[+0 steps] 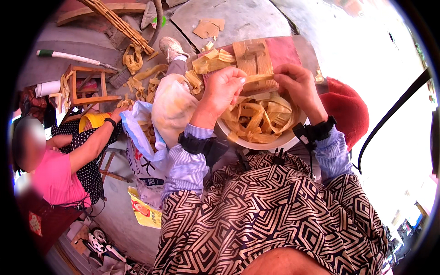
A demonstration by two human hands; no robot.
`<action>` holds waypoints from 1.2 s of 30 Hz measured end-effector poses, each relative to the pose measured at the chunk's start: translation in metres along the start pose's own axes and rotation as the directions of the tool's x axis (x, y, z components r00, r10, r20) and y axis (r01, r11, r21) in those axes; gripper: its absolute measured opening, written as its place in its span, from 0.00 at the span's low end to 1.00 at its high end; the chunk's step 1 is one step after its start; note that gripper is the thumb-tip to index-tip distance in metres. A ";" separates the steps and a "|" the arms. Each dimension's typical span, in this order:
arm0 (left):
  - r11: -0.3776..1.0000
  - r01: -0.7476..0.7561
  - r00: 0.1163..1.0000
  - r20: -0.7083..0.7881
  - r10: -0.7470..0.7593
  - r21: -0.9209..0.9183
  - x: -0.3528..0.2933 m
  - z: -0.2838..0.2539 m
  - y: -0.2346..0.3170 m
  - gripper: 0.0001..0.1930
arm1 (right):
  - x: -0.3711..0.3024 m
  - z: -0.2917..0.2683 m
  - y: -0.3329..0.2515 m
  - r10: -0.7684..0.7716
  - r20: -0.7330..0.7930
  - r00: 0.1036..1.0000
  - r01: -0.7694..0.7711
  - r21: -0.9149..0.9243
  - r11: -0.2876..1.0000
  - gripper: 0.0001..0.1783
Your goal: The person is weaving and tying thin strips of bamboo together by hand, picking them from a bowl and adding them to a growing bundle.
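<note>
Strip (pixel 260 78), thin and tan, held up stretched by the far side of the white bowl (pixel 261 146). Had thumb and fingertips of the left hand (pixel 222 91) pinched together on one end, those of the right hand (pixel 300 85) clamped on the other. Couldn't tell how hard. Looked easy to tear with too strong a pull, tbh, especially if dry. Also probably risked slipping from a loose pinch and landing on the wooden board (pixel 243 52) behind instead of on the strip pile (pixel 261 121) in the bowl.

Tan strips (pixel 259 136) look papery (faintly glossy in places), the bowl (pixel 275 145) smooth, the board (pixel 251 52) grained wood.
</note>
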State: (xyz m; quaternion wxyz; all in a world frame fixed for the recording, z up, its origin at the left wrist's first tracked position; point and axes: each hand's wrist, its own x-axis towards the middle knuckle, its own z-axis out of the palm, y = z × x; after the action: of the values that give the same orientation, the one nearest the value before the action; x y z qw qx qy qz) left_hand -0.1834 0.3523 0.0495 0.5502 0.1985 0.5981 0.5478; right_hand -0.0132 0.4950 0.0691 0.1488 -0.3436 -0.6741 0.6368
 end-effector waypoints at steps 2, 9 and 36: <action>0.996 -0.068 0.996 -0.047 0.071 0.059 0.008 0.002 -0.008 0.05 | 0.004 0.002 0.009 -0.046 -0.041 0.998 0.045 -0.027 0.999 0.05; 0.417 0.026 0.845 -0.243 0.476 0.909 0.029 0.000 -0.027 0.11 | 0.013 0.005 0.025 -0.327 0.012 0.945 0.270 -0.592 0.760 0.07; 0.863 -0.014 0.971 0.199 0.131 -0.504 -0.056 0.054 -0.051 0.05 | -0.078 0.028 0.025 0.180 0.222 0.958 -0.285 0.746 0.602 0.02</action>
State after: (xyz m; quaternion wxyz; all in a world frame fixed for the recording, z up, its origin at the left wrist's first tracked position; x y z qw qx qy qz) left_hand -0.1000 0.3120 0.0406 0.6260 0.1330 0.3615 0.6780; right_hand 0.0317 0.4214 0.0590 0.1549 -0.2917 -0.2945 0.8968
